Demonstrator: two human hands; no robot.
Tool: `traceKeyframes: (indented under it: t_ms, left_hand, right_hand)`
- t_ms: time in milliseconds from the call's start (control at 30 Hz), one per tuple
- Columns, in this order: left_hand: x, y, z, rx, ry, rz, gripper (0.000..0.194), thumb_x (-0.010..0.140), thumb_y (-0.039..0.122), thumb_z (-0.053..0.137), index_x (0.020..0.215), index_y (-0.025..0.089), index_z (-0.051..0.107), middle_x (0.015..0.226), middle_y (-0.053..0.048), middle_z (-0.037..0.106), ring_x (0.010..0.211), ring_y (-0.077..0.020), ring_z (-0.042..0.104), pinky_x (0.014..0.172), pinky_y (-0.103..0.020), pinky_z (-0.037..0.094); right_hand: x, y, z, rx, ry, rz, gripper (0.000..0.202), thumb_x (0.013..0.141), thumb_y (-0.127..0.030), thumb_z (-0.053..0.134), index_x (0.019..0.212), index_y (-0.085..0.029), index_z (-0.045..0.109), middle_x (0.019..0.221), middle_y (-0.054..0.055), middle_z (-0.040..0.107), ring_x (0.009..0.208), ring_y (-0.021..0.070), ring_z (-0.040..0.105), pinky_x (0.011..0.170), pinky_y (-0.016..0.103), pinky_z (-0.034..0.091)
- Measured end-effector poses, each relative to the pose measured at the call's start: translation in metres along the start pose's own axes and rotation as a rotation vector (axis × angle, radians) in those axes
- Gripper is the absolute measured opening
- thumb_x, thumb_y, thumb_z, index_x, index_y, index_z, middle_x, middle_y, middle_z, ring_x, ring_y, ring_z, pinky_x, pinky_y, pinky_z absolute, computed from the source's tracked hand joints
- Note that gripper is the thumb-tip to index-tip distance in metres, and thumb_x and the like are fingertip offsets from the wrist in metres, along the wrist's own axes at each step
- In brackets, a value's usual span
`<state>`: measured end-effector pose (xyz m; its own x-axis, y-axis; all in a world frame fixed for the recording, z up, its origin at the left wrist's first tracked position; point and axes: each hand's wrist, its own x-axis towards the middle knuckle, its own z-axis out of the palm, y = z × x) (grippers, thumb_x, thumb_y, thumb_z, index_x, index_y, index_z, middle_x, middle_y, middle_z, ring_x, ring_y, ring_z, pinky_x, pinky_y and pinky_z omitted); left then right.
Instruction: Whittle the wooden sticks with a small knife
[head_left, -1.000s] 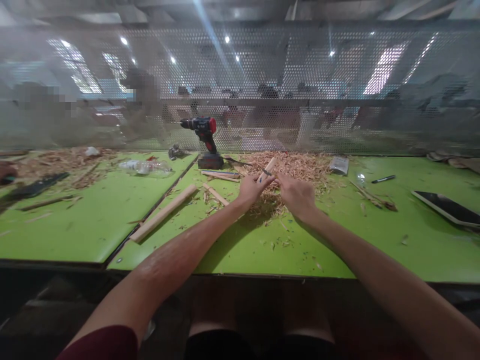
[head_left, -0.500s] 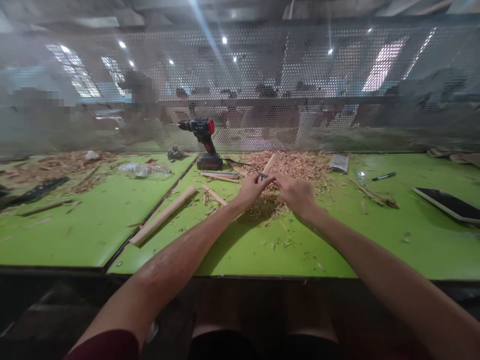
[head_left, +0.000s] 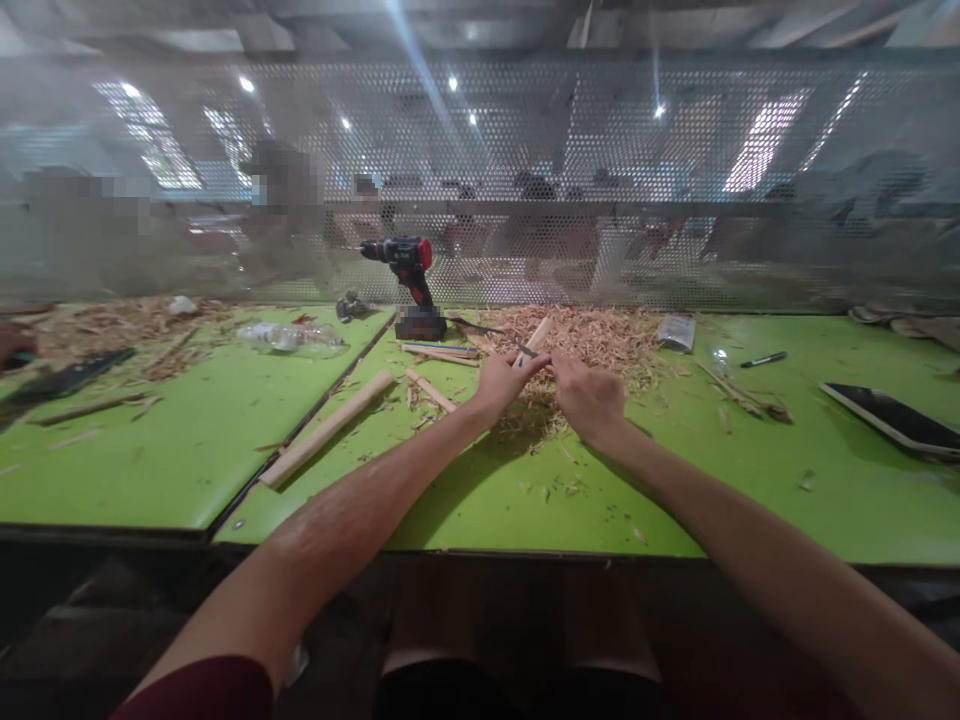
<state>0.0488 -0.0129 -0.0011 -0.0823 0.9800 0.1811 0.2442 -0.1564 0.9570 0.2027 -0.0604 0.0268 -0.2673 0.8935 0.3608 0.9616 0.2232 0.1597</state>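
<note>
Over the wood shavings (head_left: pixel 592 335), my left hand (head_left: pixel 504 384) is closed around a pale wooden stick (head_left: pixel 537 338) whose far end points away from me. My right hand (head_left: pixel 591 398) is closed on a knife, its handle hidden in the fist. The dark knife blade (head_left: pixel 526 350) lies across the stick, close to my left thumb. A blue mark shows on the stick beside the blade. My two hands nearly touch at the thumbs.
A cordless drill (head_left: pixel 411 285) stands behind thin sticks (head_left: pixel 442 352). A thick wooden rod (head_left: pixel 330 430) lies left, near a plastic bottle (head_left: pixel 289 338). To the right are a pen (head_left: pixel 763 360) and a tablet (head_left: pixel 896 415). Another person's hand (head_left: pixel 13 342) is at far left.
The blade and stick have shifted slightly between my hands, and more of the stick shows. Another person's hand has come into view at the far left.
</note>
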Motion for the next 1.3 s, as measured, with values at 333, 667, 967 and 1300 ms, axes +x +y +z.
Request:
traceKeyframes:
  t_ms: [333, 667, 967, 1300]
  left_hand:
    - [0.005, -0.003, 0.002, 0.038, -0.017, 0.002, 0.062, 0.081, 0.070, 0.084, 0.058, 0.021, 0.054, 0.054, 0.004, 0.042, 0.055, -0.0118, 0.034, 0.056, -0.030, 0.017]
    - [0.007, -0.004, -0.001, 0.102, -0.056, 0.133, 0.063, 0.084, 0.073, 0.079, 0.059, 0.020, 0.056, 0.056, 0.004, 0.046, 0.059, -0.0127, 0.038, 0.058, -0.028, 0.022]
    - [0.006, -0.009, 0.000, 0.156, -0.010, 0.081, 0.067, 0.079, 0.081, 0.079, 0.059, 0.019, 0.063, 0.053, 0.003, 0.044, 0.057, -0.0126, 0.035, 0.057, -0.031, 0.015]
    - [0.004, -0.005, -0.004, 0.108, -0.046, 0.103, 0.064, 0.082, 0.075, 0.081, 0.059, 0.021, 0.053, 0.056, 0.004, 0.044, 0.058, -0.0127, 0.038, 0.057, -0.029, 0.020]
  right_hand:
    - [0.006, 0.004, -0.003, 0.022, -0.044, 0.008, 0.055, 0.122, -0.030, 0.022, 0.150, -0.019, 0.067, 0.125, 0.015, 0.082, 0.097, 0.0260, 0.078, 0.070, 0.031, 0.044]
    - [0.008, 0.012, 0.004, 0.054, -0.023, -0.053, 0.051, 0.121, -0.025, 0.024, 0.148, -0.018, 0.067, 0.123, 0.014, 0.083, 0.085, 0.0214, 0.076, 0.061, 0.029, 0.035]
    - [0.001, 0.002, 0.001, 0.034, -0.033, 0.002, 0.056, 0.119, -0.025, 0.020, 0.147, -0.016, 0.068, 0.119, 0.016, 0.083, 0.092, 0.0268, 0.079, 0.065, 0.031, 0.042]
    - [0.006, 0.006, -0.001, 0.091, -0.052, -0.054, 0.053, 0.120, -0.028, 0.025, 0.144, -0.017, 0.071, 0.125, 0.018, 0.082, 0.099, 0.0268, 0.078, 0.074, 0.031, 0.047]
